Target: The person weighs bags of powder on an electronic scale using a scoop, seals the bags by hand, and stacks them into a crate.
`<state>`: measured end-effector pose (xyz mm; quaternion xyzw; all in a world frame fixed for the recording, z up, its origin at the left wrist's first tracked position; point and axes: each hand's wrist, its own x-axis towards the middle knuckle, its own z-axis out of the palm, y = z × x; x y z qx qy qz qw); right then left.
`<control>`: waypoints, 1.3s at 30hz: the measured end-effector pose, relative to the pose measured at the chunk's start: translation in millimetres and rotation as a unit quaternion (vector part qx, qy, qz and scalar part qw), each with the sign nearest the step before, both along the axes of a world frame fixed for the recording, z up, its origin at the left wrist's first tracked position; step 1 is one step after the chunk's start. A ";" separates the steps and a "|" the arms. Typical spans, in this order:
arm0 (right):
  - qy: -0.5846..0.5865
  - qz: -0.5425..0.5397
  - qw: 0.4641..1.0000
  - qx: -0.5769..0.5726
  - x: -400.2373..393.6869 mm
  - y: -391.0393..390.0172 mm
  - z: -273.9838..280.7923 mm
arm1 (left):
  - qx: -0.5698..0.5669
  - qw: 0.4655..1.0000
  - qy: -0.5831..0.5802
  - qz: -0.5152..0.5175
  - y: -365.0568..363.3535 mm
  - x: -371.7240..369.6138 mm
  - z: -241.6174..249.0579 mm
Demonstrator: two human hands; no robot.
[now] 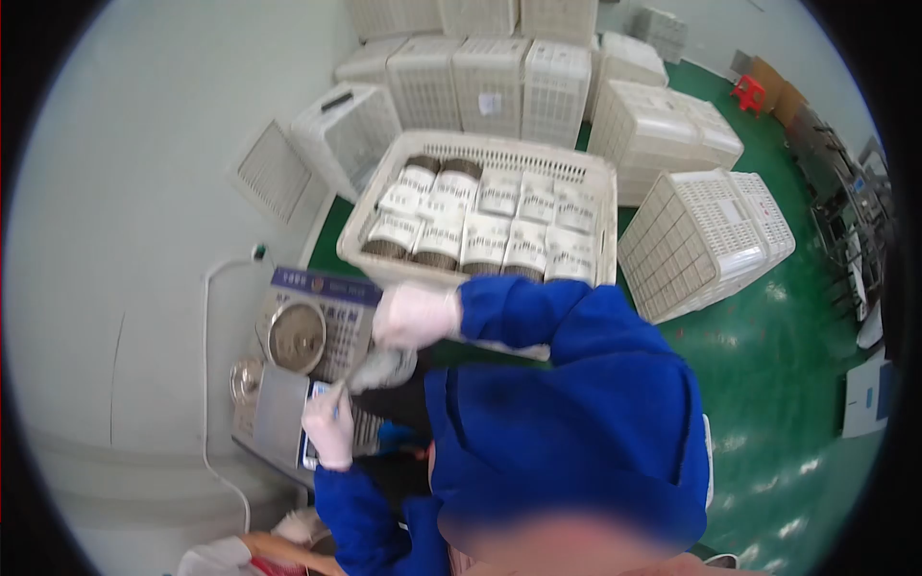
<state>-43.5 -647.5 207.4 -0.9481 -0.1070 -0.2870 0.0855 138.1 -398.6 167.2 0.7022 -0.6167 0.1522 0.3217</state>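
My right hand [418, 315], in a pale glove, is closed on the upper side of a pale pouch [386, 370]. Just below and to its left, my left hand [329, 429], also gloved, has its fingers pinched at the pouch's left edge. A scale with a metal plate [279, 413] lies beside my left hand. Above it, a round metal bowl [297, 338] with grey-brown contents stands on a blue-and-white printed board [341, 322]. A white crate [600, 206] beyond my right arm holds several labelled white pouches [487, 240] in rows.
Stacked white crates [488, 86] line the back, with more crates [706, 240] at the right on the green floor [740, 384]. A clear round container [246, 376] stands by the wall. Another person's bare forearm [288, 552] shows at the bottom left.
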 end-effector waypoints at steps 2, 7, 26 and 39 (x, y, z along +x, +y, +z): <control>-0.018 -0.019 0.996 0.080 -25.0 -25.3 13.2 | 0.019 0.996 -0.040 0.072 10.7 16.8 -7.5; -0.065 -0.186 0.871 0.451 -101.7 -89.8 60.4 | -0.149 0.843 0.486 0.174 37.5 65.9 -153.3; -0.159 -0.489 0.832 0.205 -88.6 -286.8 -19.7 | -0.067 0.647 0.691 0.314 75.7 -15.6 -368.4; 0.100 -0.672 0.730 0.077 -85.9 -269.5 -205.9 | -0.030 0.640 0.706 0.301 78.6 -28.2 -350.1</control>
